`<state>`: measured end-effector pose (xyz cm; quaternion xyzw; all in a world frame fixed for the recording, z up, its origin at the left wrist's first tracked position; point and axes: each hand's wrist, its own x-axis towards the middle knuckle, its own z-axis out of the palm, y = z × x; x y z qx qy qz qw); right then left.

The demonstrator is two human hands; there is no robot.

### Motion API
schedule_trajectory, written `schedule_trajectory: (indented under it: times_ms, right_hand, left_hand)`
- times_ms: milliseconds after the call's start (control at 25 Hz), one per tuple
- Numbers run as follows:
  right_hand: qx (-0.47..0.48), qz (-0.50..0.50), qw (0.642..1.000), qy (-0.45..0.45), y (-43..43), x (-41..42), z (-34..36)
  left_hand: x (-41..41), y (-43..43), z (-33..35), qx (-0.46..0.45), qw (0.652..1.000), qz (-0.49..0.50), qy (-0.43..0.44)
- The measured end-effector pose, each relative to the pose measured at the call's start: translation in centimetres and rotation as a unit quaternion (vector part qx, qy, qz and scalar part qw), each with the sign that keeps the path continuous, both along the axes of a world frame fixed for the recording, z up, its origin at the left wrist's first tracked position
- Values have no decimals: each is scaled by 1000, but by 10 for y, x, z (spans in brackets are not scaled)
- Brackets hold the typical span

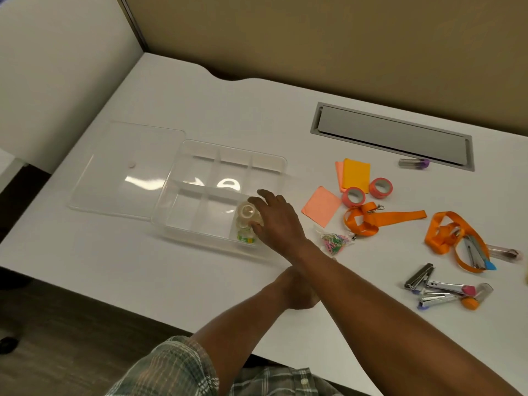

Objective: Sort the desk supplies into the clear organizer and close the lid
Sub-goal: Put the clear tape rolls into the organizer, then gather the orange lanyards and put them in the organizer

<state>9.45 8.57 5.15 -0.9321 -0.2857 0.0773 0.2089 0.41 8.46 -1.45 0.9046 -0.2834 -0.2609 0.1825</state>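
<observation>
No text, brand or number could be read, a green and yellow label (246,239) in the near right compartment of the clear organizer (237,150) was too blurred to make out

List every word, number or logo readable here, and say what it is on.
No text can be read anywhere in this view.
Green and yellow label on the tape roll in the organizer: any print is too blurred to read.
</observation>
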Motion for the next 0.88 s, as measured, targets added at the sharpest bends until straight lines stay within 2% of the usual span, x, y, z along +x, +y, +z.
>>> schedule_trajectory:
  times_ms: [120, 160, 320, 480, 640, 760, 880]
  right_hand:
    - [10, -23, 1000, 1, -6, -1, 0]
    - [14, -29, 999, -1, -10, -3, -1]
    - [36, -57, 998, 5, -31, -9, -2]
    - [45, -97, 994, 13, -68, -18, -6]
    - [76, -195, 977, 40, -133, -25, -13]
    - [78, -256, 963, 41, -189, -31, -20]
    - [41, -300, 951, 63, -230, -31, -26]
  left_hand:
    - [-1, 2, 0, -23, 997, 67, -17]
    - [-3, 3, 1, -30, 996, 79, 4]
    - [-4, 3, 3, -43, 996, 77, 11]
    - [-2, -3, 0, -82, 989, 75, -98]
    - [11, -16, 16, -149, 964, 176, -130]
    - [29, -27, 23, -131, 944, 239, -186]
    - [49, -43, 27, -99, 937, 271, -197]
